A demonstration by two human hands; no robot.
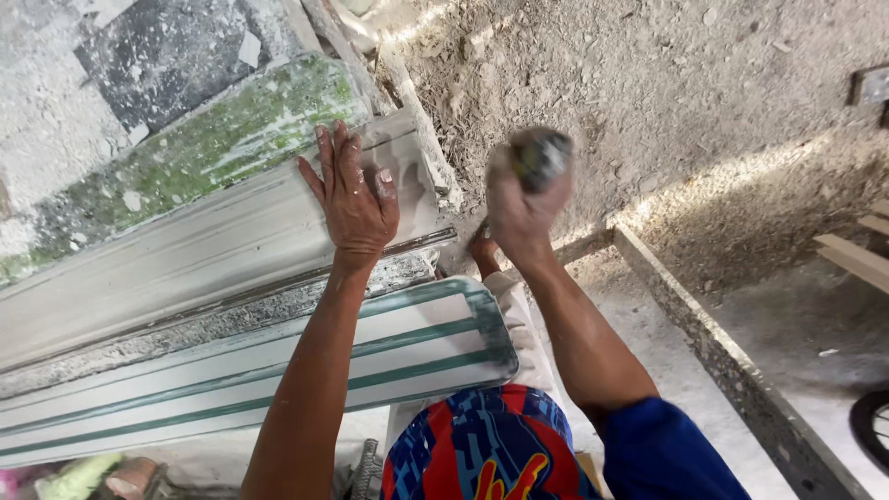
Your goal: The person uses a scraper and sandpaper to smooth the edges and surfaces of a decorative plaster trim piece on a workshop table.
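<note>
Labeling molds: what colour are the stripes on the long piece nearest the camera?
Green stripes on a white long mould, lying below the left hand. Clearest in the head view.

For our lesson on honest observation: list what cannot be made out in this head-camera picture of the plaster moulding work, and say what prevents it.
- Object in the right hand: motion blur, kind unclear.
- Plaster moulding under the left hand: far end cut off by the left edge.
- Black wheel: cut off by the right edge.
- Green-striped mould: partly hidden by the left forearm.
</note>
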